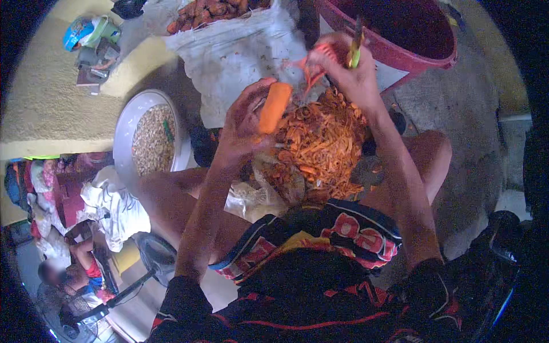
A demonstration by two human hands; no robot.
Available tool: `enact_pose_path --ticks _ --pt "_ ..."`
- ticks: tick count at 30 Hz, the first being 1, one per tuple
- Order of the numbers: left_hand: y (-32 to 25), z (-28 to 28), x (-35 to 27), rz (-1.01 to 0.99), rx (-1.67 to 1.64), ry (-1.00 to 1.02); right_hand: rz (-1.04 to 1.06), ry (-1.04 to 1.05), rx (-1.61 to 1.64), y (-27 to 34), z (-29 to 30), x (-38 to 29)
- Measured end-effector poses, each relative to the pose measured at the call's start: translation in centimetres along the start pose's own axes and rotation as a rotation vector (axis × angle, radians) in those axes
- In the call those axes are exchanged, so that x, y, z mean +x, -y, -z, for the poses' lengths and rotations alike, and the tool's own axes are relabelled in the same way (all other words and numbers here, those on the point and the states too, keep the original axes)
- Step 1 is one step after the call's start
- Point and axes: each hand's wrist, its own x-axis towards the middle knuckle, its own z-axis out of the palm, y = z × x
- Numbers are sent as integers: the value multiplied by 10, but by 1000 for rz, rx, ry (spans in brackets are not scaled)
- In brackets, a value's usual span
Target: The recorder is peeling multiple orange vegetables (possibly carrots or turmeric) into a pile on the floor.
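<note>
In my left hand [246,113] is a thick, smooth orange piece of root vegetable [274,107], probably a peeled carrot, held upright over the peelings. My right hand [354,70], up and to the right, grips a knife [355,53] with a yellow-green part near the fist and a dark blade pointing away from me. A blurred red thing [315,64] shows at the fingers of that hand; I cannot tell what it is. Below both hands, between my legs, lies a heap of orange peelings [328,145].
A maroon tub [429,64] stands at the upper right. White sacking [240,64] spreads ahead, with a pile of unpeeled orange-brown roots [206,15] beyond. To the left is a white basin [122,133] of pale pieces. A pedestal fan [85,317] and a seated person are at lower left.
</note>
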Motion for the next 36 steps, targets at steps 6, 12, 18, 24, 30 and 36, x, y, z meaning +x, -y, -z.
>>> enact_pose_path --ticks 6,12,18,24,30,36 --pt "-3 4 -6 37 162 -1 56 62 -49 4 -7 -10" --pt "-9 0 -3 65 202 -22 47 100 -39 4 2 -2" --pt "-12 2 -1 23 178 82 -15 34 -122 -24 13 11" --pt "0 2 -4 64 142 -79 -1 170 101 14 -12 -13" --pt "-1 1 -2 -2 149 -9 39 -79 -114 -4 1 2" --pt "-10 -11 -7 187 80 -231 189 -27 -75 12 -26 -17"
